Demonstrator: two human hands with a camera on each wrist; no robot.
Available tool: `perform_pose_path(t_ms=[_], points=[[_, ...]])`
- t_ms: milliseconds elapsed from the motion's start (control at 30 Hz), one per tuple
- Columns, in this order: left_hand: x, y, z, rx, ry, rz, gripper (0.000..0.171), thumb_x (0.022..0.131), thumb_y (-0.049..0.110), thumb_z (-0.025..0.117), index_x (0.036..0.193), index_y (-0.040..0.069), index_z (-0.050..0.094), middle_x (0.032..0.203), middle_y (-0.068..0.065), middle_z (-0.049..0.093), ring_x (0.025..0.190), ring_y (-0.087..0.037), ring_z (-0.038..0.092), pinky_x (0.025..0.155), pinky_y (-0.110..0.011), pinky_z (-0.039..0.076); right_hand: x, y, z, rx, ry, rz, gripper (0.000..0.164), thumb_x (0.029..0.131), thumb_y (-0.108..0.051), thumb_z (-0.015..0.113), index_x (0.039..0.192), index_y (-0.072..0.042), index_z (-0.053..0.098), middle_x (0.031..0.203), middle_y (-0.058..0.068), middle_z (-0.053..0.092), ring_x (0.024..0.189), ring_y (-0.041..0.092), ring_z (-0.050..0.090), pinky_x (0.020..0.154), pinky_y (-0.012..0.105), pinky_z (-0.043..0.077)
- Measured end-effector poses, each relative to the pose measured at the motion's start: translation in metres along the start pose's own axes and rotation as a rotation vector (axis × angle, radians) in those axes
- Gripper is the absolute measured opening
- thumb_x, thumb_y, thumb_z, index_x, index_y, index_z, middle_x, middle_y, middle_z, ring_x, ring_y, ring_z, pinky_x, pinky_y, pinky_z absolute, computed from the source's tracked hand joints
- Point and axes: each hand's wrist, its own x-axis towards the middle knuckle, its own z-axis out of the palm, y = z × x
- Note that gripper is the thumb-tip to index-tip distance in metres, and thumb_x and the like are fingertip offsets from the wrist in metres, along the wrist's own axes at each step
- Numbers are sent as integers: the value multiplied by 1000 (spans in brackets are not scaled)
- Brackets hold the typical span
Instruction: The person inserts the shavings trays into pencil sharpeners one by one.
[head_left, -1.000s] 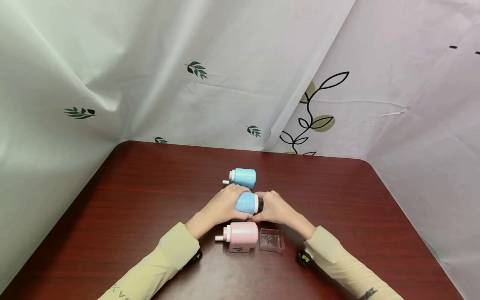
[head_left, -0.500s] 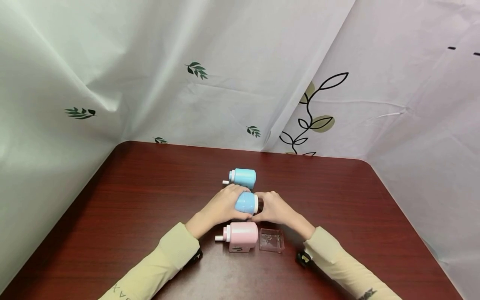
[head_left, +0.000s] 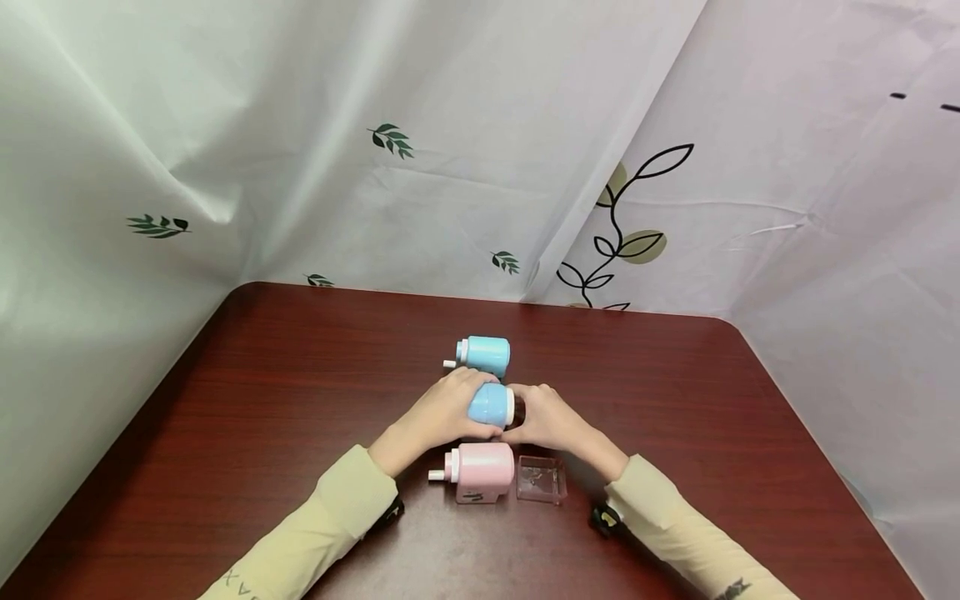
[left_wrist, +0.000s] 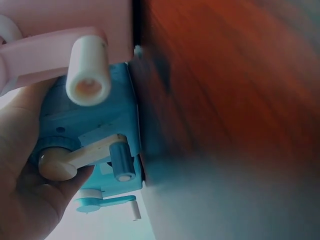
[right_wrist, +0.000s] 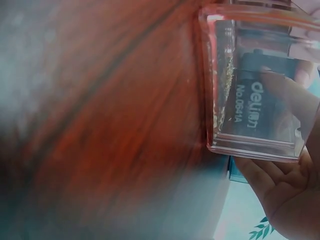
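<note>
A blue crank pencil sharpener lies between both hands mid-table. My left hand grips its body from the left. In the left wrist view its pale crank with a blue knob sticks out beside the fingers. My right hand holds the other end, fingers and thumb curled round the white-rimmed, dark front. Through a clear shavings drawer in the right wrist view, fingers show against a dark face lettered deli No.0641A. Their exact hold is partly hidden. Nearer me sits a pink crank sharpener.
Just beyond the hands stands a light-blue crank sharpener. The clear drawer, with some shavings in it, lies right of the pink sharpener. A patterned white curtain hangs behind the dark red table.
</note>
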Motion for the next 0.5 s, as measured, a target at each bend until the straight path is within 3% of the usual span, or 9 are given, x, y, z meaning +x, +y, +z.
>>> perform_pose_path(t_ms=[233, 500], points=[[0, 2, -3, 3, -16, 1, 66, 69, 45, 74, 118, 7, 54, 111, -9, 56, 96, -19, 49, 79, -37, 46, -3, -2, -2, -31, 19, 28, 55, 61, -35, 81, 106, -9, 61, 85, -4, 64, 68, 4, 53, 63, 23, 47], [0, 4, -5, 36, 31, 28, 76, 66, 51, 74, 123, 5, 52, 117, -11, 56, 104, -21, 49, 86, -40, 44, -10, -2, -13, -36, 64, 47, 62, 60, -42, 81, 110, -10, 61, 99, 0, 68, 88, 5, 60, 75, 27, 50]])
